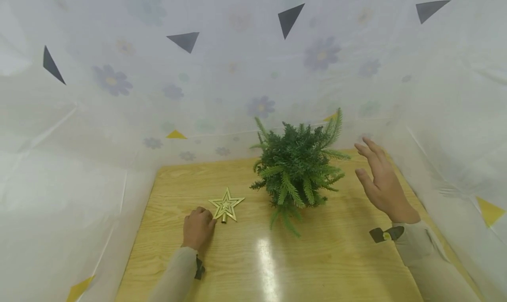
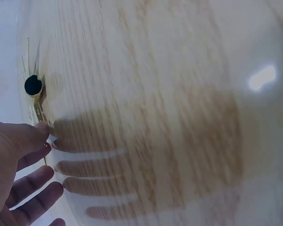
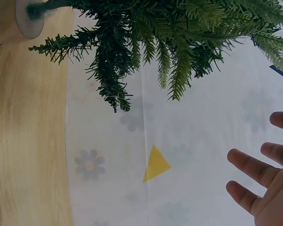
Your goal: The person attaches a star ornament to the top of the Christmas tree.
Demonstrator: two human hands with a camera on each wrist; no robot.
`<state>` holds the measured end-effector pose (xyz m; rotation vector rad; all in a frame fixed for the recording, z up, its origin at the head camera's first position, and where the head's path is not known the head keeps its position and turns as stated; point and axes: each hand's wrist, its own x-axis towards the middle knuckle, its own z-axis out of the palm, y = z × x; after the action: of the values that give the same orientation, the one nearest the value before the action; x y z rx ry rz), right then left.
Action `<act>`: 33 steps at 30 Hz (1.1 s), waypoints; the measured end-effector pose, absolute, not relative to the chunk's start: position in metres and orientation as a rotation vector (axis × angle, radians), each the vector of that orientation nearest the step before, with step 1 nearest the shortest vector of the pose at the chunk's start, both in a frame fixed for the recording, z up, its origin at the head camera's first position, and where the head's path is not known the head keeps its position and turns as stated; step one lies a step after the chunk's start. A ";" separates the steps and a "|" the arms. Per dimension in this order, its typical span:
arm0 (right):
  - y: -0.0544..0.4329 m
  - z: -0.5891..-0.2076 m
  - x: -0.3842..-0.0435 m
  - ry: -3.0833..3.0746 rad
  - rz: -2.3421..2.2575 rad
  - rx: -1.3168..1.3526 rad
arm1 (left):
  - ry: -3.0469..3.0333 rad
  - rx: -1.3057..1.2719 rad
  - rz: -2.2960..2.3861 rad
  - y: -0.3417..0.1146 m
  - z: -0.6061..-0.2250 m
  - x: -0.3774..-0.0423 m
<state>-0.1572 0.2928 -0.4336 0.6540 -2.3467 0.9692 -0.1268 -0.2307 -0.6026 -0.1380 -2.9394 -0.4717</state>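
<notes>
Star point(image 1: 225, 205), gold, sits just right of the left hand point(image 1: 197, 228), which pinches one point. Tabletop point(image 1: 325, 262) separates it from the artificial tree point(image 1: 297, 165). Near the table's right edge, the right hand point(image 1: 381, 183) spreads its fingers, released, beside the tree.

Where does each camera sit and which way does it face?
Head: worn on the head, facing forward and down at the table, gold star and green tree; left hand, right hand and sleeves show.
Left wrist: on that wrist, looking across the table, star near the picture's left edge; left hand's thumb and fingers show.
Right wrist: on that wrist, facing the tree and flowered sheet; right hand's fingers show.
Shared: head and left wrist, star; head and right wrist, tree.
</notes>
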 end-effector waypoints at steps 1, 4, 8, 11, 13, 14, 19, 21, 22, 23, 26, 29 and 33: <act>0.292 -0.433 -0.157 -2.341 0.971 0.657 | -2.942 -0.137 -0.470 -0.231 -0.603 -0.127; 0.291 -0.433 -0.156 -2.321 0.977 0.668 | -2.965 -0.114 -0.484 -0.231 -0.603 -0.128; 0.291 -0.432 -0.156 -2.295 0.980 0.688 | -2.999 -0.064 -0.552 -0.233 -0.602 -0.128; 0.290 -0.431 -0.157 -2.284 0.970 0.699 | -3.014 -0.027 -0.598 -0.234 -0.599 -0.128; 0.289 -0.429 -0.157 -2.283 0.967 0.702 | -3.018 -0.010 -0.624 -0.233 -0.598 -0.128; 0.289 -0.429 -0.156 -2.283 0.965 0.702 | -3.022 -0.004 -0.631 -0.233 -0.597 -0.127; 0.285 -0.423 -0.155 -2.268 0.974 0.722 | -3.039 0.000 -0.674 -0.233 -0.597 -0.127; 0.282 -0.421 -0.156 -2.259 0.982 0.733 | -3.046 -0.010 -0.683 -0.233 -0.598 -0.127; 0.281 -0.420 -0.156 -2.255 0.986 0.738 | -3.049 -0.015 -0.686 -0.233 -0.598 -0.127; 0.280 -0.419 -0.156 -2.254 0.987 0.740 | -3.053 -0.021 -0.688 -0.233 -0.598 -0.127; 0.278 -0.417 -0.157 -2.255 0.976 0.745 | -3.048 -0.036 -0.704 -0.233 -0.598 -0.126; 0.277 -0.416 -0.157 -2.255 0.965 0.750 | -3.032 -0.011 -0.764 -0.233 -0.597 -0.125; 0.275 -0.415 -0.158 -2.252 0.968 0.754 | -3.004 0.052 -0.891 -0.235 -0.597 -0.125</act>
<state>-0.1576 0.2755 -0.4149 0.7536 -2.2524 0.9678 -0.1247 -0.2349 -0.5969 0.0517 -3.0037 -0.8912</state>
